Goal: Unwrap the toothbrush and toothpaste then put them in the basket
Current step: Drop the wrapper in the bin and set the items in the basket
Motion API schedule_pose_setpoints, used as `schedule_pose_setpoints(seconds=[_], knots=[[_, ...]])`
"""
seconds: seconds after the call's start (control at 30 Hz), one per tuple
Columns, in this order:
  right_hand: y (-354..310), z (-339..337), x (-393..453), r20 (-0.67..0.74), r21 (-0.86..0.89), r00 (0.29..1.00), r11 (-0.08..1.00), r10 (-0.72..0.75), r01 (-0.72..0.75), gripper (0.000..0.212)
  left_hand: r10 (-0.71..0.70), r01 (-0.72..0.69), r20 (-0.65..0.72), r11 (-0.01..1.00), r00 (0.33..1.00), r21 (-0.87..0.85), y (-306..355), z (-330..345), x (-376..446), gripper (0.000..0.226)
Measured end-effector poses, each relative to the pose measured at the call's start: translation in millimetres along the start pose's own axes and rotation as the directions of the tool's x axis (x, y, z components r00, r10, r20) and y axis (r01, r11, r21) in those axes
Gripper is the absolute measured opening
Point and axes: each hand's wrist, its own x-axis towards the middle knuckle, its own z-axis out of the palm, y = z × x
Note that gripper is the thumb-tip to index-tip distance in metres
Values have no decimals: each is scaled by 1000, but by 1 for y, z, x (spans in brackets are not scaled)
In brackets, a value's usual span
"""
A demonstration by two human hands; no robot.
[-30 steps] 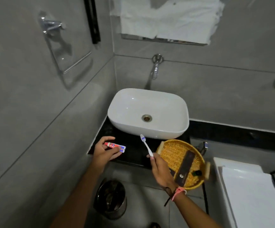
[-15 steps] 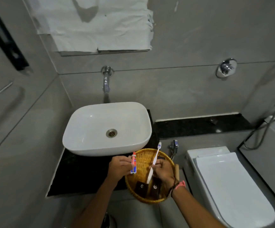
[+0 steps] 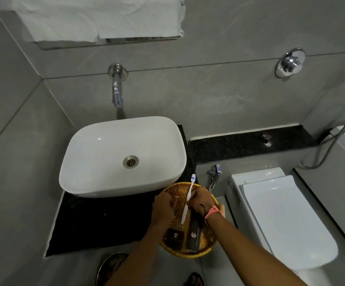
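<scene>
A round woven basket (image 3: 205, 249) sits on the right end of the black counter, in front of the sink. Both my hands are over it. My right hand (image 3: 201, 200) pinches a white toothbrush (image 3: 188, 197) at mid-handle; its head points up past the basket's far rim and its tail reaches down into the basket. My left hand (image 3: 163, 207) grips a small red and white toothpaste tube (image 3: 176, 200), mostly hidden by the fingers, low inside the basket. Two dark packets (image 3: 194, 237) lie in the basket's near half.
A white basin (image 3: 105, 157) stands on the black counter (image 3: 97, 226) with a wall tap (image 3: 116, 89) above. A white toilet (image 3: 281, 215) is at the right. A metal bin (image 3: 110, 267) stands on the floor below the counter. White paper covers the mirror.
My hands carried the toothpaste and toothbrush from in front of the sink to the basket. Both have now sunk lower into it, and the view has shifted right.
</scene>
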Motion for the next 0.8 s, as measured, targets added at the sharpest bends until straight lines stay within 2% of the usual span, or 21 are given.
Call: schedule_pose_setpoints(seconds=[0.07, 0.23, 0.53, 0.8], knots=[[-1, 2, 2, -32, -9, 999, 1000, 7, -8, 21, 4, -4, -5, 999, 1000, 52, 1, 5, 3, 18], [-2, 3, 2, -63, -63, 998, 998, 27, -31, 30, 13, -12, -26, 999, 1000, 38, 6, 14, 10, 29], [2, 3, 0, -76, -68, 997, 997, 16, -21, 15, -3, 3, -7, 996, 1000, 92, 8, 22, 13, 26], [3, 3, 1, -69, -96, 998, 995, -6, -1, 15, 84, -82, 3, 967, 996, 239, 13, 19, 8, 27]])
